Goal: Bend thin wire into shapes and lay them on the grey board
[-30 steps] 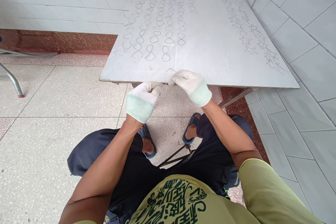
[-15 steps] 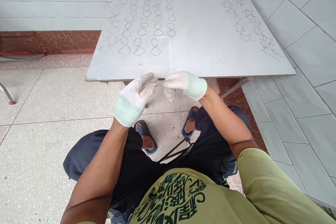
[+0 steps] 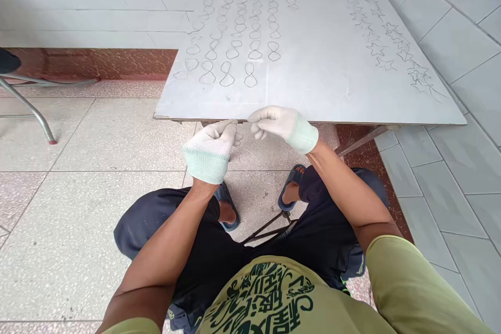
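Observation:
A thin wire runs between my gloved hands at the table's front edge, and a pale curve of it hangs below them. My left hand, in a white glove with a mint cuff, pinches the wire between thumb and fingers. Just to the right, my right hand, gloved the same way, is closed on the wire too, its fingertips a short gap from the left ones. Much of the wire is hidden by the fingers or too fine to follow.
On the white table lie rows of figure-eight wire shapes at left and star-shaped wires at right. Tiled walls border the table's back and right. A metal-legged chair stands at far left. My knees are spread below the table edge.
My left hand has lowered slightly and turned, its fingers now closed in a pinch. A curve of wire now shows below the hands. The view has shifted left.

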{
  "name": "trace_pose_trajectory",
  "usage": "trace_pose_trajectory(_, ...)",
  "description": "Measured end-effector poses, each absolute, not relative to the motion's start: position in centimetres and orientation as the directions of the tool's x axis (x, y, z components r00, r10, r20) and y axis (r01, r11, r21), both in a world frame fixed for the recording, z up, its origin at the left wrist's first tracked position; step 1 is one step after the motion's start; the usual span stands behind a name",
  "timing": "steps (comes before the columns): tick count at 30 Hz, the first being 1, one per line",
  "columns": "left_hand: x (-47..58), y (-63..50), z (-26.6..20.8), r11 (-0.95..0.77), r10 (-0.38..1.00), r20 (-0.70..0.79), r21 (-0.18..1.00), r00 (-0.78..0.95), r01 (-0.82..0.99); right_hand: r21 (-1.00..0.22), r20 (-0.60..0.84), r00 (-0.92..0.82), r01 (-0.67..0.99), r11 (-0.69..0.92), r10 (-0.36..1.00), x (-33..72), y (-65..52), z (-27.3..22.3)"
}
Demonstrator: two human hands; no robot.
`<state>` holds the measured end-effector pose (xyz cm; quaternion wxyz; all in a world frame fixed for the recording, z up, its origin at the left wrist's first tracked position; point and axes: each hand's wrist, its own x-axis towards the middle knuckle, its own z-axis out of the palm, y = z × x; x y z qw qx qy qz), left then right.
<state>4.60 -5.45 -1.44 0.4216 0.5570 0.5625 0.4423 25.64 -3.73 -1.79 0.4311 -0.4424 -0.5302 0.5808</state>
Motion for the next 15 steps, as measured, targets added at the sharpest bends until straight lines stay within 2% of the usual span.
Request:
trace_pose_trajectory(4,4.8,-5.4,-1.6,0.009,0.997,0.012,0.960,-0.074,0.281,-0.984,0.022,-0.152,0.170,0.048,0.988,24.0,-4.1,-2.7)
trace_pose_trajectory(8,5.1,-5.4,-2.3,0.016,0.999,-0.006,0.970,-0.044,0.243,-0.963,0.078,-0.078,0.251,0.095,0.994,23.2,-4.3,-3.5)
trace_pose_trajectory(13,5.4,-5.9,-2.6,0.072,0.997,-0.069,0.976,-0.022,0.208,-0.873,0.292,-0.036,0.398,0.281,0.956,23.8,-5.1,-3.6)
trace_pose_trajectory(15,5.5,-6.1,-2.4,0.075,0.997,-0.078,0.979,0.007,0.187,-0.852,0.336,-0.021,0.420,0.313,0.942,24.0,-5.3,-3.5)
